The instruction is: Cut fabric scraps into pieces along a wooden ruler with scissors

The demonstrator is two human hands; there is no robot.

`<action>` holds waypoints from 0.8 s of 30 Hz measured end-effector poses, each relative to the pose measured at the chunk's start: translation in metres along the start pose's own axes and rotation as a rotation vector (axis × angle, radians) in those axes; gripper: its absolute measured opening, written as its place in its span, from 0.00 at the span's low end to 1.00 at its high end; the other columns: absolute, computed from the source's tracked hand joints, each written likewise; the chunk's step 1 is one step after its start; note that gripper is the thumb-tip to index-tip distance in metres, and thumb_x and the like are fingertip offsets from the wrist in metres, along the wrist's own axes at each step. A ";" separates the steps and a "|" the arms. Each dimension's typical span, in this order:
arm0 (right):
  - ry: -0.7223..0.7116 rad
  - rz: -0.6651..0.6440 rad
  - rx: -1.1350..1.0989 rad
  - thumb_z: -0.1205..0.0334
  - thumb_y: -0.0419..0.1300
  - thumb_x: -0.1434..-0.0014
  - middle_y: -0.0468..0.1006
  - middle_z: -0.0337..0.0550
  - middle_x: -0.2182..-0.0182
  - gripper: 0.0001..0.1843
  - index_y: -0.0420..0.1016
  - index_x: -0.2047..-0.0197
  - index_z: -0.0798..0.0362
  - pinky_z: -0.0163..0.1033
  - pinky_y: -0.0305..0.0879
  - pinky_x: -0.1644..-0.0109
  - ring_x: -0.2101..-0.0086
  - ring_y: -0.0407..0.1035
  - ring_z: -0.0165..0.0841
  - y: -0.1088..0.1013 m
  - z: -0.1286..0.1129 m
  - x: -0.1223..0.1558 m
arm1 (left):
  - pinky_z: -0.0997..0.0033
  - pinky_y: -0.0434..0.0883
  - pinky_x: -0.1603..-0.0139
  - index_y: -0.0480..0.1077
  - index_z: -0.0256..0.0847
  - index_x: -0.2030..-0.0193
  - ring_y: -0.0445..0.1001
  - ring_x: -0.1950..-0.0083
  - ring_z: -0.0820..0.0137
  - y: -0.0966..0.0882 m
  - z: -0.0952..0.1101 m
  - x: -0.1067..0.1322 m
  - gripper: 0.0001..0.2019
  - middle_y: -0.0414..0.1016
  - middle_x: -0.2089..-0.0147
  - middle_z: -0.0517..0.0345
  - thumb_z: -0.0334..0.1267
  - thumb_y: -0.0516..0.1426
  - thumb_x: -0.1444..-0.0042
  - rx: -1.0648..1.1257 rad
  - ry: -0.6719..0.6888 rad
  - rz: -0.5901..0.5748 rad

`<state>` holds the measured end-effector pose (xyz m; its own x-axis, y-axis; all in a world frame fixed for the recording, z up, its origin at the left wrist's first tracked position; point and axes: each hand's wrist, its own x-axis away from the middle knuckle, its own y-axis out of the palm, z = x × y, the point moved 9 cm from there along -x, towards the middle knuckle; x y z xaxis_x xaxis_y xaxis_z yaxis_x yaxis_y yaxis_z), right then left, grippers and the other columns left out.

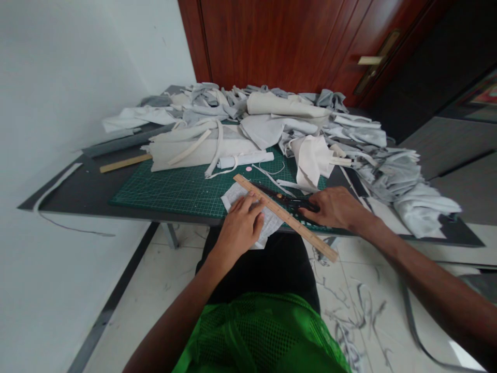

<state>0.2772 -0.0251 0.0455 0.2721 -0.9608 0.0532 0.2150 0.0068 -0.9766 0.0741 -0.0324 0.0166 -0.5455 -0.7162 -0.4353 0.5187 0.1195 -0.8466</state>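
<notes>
The wooden ruler [301, 228] bears markings too small to read and lies diagonally across a gray fabric piece [272, 221] at the near edge of the green cutting mat [174, 192], on the dark tabletop [101, 197]. The left hand [241, 220] presses down on ruler and fabric, its grip open with fingers extended. Beside the ruler, the right hand's [336, 207] grip is closed around the handles of black scissors [291, 200], blades pointing left.

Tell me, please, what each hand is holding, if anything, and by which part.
The right hand grips the black scissors by the handles. The left hand rests on the wooden ruler and gray fabric, apparently grasping neither.
</notes>
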 end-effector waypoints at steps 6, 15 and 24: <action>0.032 -0.010 0.011 0.39 0.52 0.33 0.82 0.49 0.74 0.29 0.80 0.71 0.52 0.41 0.56 0.66 0.71 0.76 0.40 -0.003 -0.003 -0.003 | 0.45 0.67 0.28 0.71 0.36 0.36 0.67 0.30 0.52 -0.001 0.000 0.000 0.18 0.71 0.37 0.42 0.36 0.51 0.28 0.002 0.003 0.011; 0.043 -0.010 0.008 0.40 0.52 0.33 0.81 0.50 0.76 0.29 0.79 0.73 0.52 0.42 0.56 0.65 0.70 0.76 0.41 -0.012 -0.005 -0.008 | 0.46 0.67 0.28 0.72 0.35 0.37 0.68 0.31 0.52 -0.002 0.001 0.000 0.18 0.72 0.37 0.42 0.35 0.52 0.28 0.007 0.004 0.012; -0.020 0.049 -0.002 0.41 0.54 0.33 0.81 0.48 0.75 0.27 0.79 0.72 0.52 0.45 0.62 0.54 0.69 0.76 0.41 -0.013 -0.006 -0.011 | 0.45 0.69 0.30 0.72 0.36 0.37 0.69 0.31 0.51 -0.002 0.001 0.001 0.18 0.70 0.35 0.41 0.36 0.52 0.28 -0.003 0.003 0.012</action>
<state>0.2653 -0.0160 0.0561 0.3005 -0.9537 0.0096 0.1991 0.0529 -0.9785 0.0738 -0.0338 0.0180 -0.5413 -0.7124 -0.4467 0.5235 0.1302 -0.8420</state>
